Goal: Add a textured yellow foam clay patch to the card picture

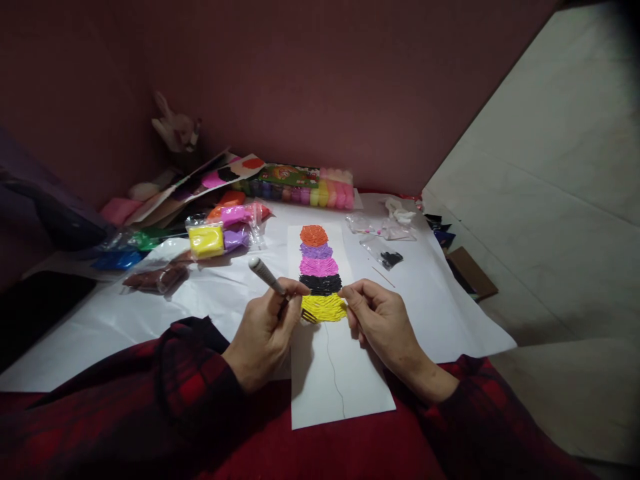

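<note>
My left hand [267, 327] is closed round a tool with a grey textured handle [265, 273]; its small dark pronged end shows below the fingers, over the yellow band. The thumb and forefinger of my right hand [383, 320] are pinched together at the right edge of the black band; what they hold, if anything, is too small to make out. Between the hands lies a white card [315, 373] with a stack of textured clay bands: orange [314, 235], purple [316, 251], pink [319, 267], black [325, 285] and yellow [327, 308]. A thin pencil line runs down the card's lower part.
Bagged yellow clay [206, 241] and other coloured packets lie at left. Behind stands a clay pack [300, 185], beside another decorated card [230, 175]. To the right are a bag with black clay [390, 257], a thin stick [383, 277] and clear wrappers [397, 230].
</note>
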Demonstrator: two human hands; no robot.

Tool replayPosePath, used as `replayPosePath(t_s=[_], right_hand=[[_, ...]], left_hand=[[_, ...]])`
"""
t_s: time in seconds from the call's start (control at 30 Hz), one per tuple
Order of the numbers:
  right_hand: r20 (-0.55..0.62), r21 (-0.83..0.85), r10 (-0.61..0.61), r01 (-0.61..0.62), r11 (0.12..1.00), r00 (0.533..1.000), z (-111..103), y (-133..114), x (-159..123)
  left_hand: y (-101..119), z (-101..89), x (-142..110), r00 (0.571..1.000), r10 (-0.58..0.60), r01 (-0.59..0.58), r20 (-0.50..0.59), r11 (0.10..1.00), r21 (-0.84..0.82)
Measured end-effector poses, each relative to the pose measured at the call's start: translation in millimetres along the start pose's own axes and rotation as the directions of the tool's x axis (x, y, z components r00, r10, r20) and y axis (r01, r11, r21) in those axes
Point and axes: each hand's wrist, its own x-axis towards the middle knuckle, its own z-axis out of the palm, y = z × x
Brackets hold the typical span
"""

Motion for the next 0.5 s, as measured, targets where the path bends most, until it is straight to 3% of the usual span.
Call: replayPosePath(t_s=[0.2, 0.5], right_hand=[[-0.004, 0.001, -0.003, 0.003, 1.0, 1.0, 0.5, -0.2, -0.1], [-0.006, -0.015, -0.021, 0.021, 1.0, 1.0, 0.1, 0.2, 0.7]], left_hand=[[1.1, 4.1, 3.7, 0.998, -0.032, 0.03, 0.061, 0.999, 0.036], [0.0, 7.3, 3.7, 0.993, 0.035, -0.036, 0.109, 0.999, 0.014]])
